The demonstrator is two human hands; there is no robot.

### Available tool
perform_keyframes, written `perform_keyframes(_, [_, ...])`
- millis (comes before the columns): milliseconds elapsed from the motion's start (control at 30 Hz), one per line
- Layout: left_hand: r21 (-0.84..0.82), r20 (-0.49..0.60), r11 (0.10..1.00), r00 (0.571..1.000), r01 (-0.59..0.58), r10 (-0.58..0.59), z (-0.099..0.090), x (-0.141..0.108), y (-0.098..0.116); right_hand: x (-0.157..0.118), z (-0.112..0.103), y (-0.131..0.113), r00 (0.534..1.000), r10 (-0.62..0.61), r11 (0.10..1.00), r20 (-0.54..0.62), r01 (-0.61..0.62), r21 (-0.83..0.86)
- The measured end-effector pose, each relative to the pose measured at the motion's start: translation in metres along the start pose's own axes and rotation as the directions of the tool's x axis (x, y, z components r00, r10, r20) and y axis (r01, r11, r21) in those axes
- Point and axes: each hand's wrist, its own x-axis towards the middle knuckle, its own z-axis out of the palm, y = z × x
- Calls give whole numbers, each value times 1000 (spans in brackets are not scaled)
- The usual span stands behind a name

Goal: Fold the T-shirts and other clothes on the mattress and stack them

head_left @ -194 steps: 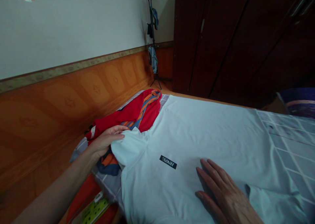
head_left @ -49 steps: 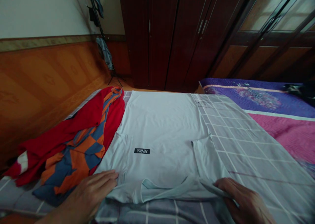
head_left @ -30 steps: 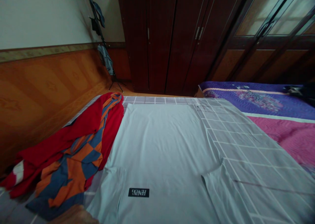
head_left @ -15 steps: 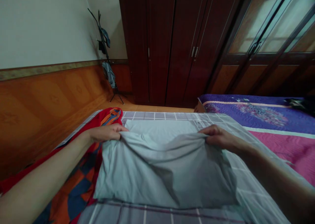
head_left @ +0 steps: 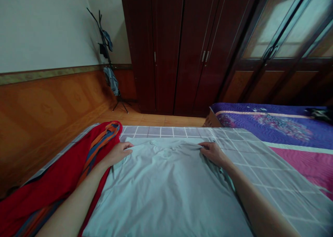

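A pale T-shirt (head_left: 166,185) lies spread over the checked bed cover, lightly wrinkled, with what looks like its neckline at the far edge. My left hand (head_left: 120,153) pinches the shirt's far left corner between thumb and fingers. At the far right corner, my right hand (head_left: 213,153) has its fingertips closed on the cloth. The near end of the shirt runs out of the bottom of the view.
A red blanket with orange and blue patterning (head_left: 65,164) lies along the left side. The grey checked bed cover (head_left: 262,167) extends to the right. Beyond are a purple and pink bed (head_left: 247,117), a dark wardrobe (head_left: 166,56) and a coat stand (head_left: 106,53).
The shirt, held up and bunched between my hands before, now lies flat toward me over the bed. Both hands have come down with its far corners, and the right one has shifted left.
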Motion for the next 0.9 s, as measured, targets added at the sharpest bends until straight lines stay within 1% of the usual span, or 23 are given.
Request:
perform_keyframes(133, [120, -155, 992, 986, -40, 59, 1, 4, 2, 4, 0, 4, 998, 31, 995, -55, -36, -89])
perform_keyframes(200, [178, -183, 984, 981, -25, 58, 0, 3, -3, 4, -2, 7, 997, 45, 990, -55, -52, -132])
perform_keyframes(267, [236, -152, 972, 988, 9, 28, -4, 1, -9, 4, -9, 12, 998, 54, 984, -28, -58, -168])
perform_keyframes(367, [318, -112, 947, 994, 53, -18, -13, -3, -14, 2, -24, 21, 997, 66, 976, 46, -55, -209])
perform_keyframes(467, [446, -137, 889, 990, 102, -45, -22, -7, -12, 0, -35, 31, 989, 84, 971, 124, -53, -232])
perform_keyframes(567, [509, -87, 852, 992, 121, -89, -26, -9, -6, -1, -38, 36, 981, 108, 967, 161, -65, -247])
perform_keyframes(633, [499, -31, 859, 992, 120, -120, -26, -9, -3, -2, -39, 36, 978, 124, 964, 166, -79, -256])
perform_keyframes(700, [487, 1, 866, 991, 117, -135, -26, -10, -1, -3, -42, 32, 975, 148, 960, 168, -100, -263])
perform_keyframes(900, [578, 26, 808, 987, 114, -158, -32, -11, -5, -11, -53, 22, 943, 282, 932, 177, -225, -285])
